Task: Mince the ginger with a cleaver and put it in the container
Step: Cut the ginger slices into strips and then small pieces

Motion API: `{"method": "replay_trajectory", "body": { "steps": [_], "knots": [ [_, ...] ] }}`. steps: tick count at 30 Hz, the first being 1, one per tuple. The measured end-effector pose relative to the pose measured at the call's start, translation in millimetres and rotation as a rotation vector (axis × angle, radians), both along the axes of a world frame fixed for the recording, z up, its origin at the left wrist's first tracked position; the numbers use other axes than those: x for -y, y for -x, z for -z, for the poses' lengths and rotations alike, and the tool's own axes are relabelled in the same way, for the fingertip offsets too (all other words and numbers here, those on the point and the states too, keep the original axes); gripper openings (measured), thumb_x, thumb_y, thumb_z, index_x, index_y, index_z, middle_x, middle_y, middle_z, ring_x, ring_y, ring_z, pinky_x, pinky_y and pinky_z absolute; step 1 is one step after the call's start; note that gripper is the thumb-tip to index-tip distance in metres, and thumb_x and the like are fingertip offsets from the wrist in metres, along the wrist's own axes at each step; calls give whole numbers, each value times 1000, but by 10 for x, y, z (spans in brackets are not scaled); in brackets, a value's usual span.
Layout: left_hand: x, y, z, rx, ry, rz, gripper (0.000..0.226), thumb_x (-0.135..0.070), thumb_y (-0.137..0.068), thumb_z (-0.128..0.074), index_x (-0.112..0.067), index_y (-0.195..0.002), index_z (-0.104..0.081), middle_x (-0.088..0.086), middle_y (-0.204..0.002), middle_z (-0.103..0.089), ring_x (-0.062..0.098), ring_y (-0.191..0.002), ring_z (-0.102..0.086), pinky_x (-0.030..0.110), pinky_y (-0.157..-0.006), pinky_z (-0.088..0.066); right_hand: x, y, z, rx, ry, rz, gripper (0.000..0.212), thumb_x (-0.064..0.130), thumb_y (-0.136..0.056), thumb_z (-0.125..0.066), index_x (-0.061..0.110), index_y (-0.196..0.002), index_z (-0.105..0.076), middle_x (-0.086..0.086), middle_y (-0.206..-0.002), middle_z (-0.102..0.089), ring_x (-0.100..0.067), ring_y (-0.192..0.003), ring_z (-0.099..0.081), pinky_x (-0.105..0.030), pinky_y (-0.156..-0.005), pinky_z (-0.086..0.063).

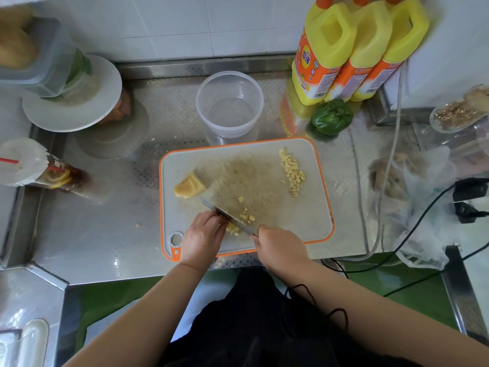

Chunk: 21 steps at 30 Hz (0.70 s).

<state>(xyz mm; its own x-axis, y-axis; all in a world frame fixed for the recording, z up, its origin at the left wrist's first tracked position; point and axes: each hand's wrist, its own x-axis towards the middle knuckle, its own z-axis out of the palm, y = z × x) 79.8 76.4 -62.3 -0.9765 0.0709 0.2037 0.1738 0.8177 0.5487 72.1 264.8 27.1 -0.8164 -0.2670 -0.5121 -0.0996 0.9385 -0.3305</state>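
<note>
On the cutting board [304, 223], 6 o'clock edge: right hand [280, 247] grip wrapped round cleaver [225, 215] handle, blade edge down | left hand [203, 234] fingers curled, pinning ginger strips [232, 229] at blade | uncut ginger chunk [189, 186] at 9 o'clock | diced pile [292, 172] at 2 o'clock | clear container [229, 102] on desk [105, 229], 12 o'clock of board.

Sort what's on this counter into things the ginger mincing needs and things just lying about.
Needed: cleaver, ginger chunk, diced ginger, cutting board, clear container.
Lying about: yellow bottles, green pepper, iced drink, plates.
</note>
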Motion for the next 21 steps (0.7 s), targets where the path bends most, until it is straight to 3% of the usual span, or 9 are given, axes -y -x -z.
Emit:
{"method": "replay_trajectory", "body": {
  "steps": [3,6,9,13,18,21],
  "knots": [
    [-5,12,10,4,-5,-2,24,-25,-89,-55,-7,-86,-71,4,-88,-65,19,-81,-56,32,-65,-52,40,-11,32,10,-37,9,15,17,-98,-43,9,-100,-56,-6,-77,-56,-29,-72,-60,-32,-56,-36],
    [11,15,17,9,-14,12,21,-23,-88,-57,-8,-87,-72,3,-89,-66,21,-82,-59,33,-67,-53,93,24,69,55,-47,34,14,16,-98,-45,9,-100,-57,-6,-80,-59,-26,-70,-54,-33,-57,-37],
    [10,19,18,27,-16,16,17,-21,-87,-60,-9,-88,-71,2,-89,-65,22,-82,-60,34,-67,-53,98,25,73,92,-25,55,24,26,-101,-39,8,-100,-56,-4,-78,-53,-25,-69,-50,-33,-59,-37],
    [8,16,-3,0,0,31,15,-19,-88,-60,-8,-86,-69,2,-88,-63,22,-80,-58,32,-67,-52,15,110,86,157,31,111,34,38,-101,-35,11,-98,-55,-8,-89,-61,-28,-82,-59,-33,-64,-40],
    [36,9,-35,-39,35,72,17,-19,-89,-58,-7,-86,-70,3,-87,-63,21,-79,-58,29,-68,-51,-33,133,86,152,58,134,33,41,-101,-34,16,-82,-45,1,-69,-48,-23,-71,-52,-31,-57,-35],
    [45,-7,-65,-61,47,61,21,-22,-90,-56,-7,-84,-69,4,-86,-63,20,-79,-58,27,-67,-49,-20,68,21,76,66,97,31,38,-102,-33,14,-86,-47,0,-67,-47,-23,-66,-49,-31,-52,-31]
  ]
}}
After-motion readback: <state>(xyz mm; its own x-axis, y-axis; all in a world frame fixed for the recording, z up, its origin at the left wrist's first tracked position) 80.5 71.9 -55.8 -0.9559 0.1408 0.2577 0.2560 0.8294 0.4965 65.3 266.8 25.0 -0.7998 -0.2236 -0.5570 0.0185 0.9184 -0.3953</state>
